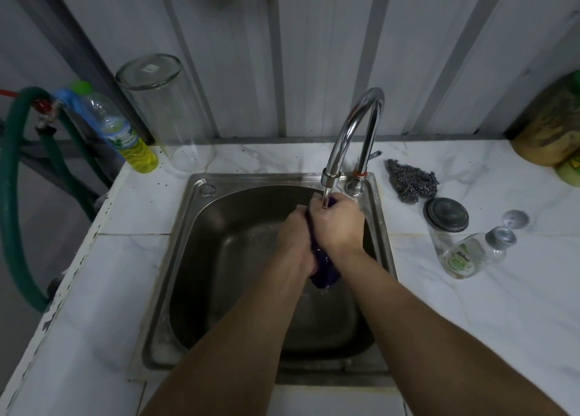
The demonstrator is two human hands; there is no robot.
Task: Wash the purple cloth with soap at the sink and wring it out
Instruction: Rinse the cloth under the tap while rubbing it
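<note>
Purple cloth [323,266] shows only in scraps, mostly hidden inside both hands, left [295,232] and right [337,224], gripping it.

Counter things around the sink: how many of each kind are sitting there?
Bottles: 2, yellow-liquid bottle upright, clear bottle lying down
Glass jars: 1, tall jar
Steel scourers: 1
Round lids: 1
Total: 5
A brownish thing at the far right edge is too unclear to count.
</note>
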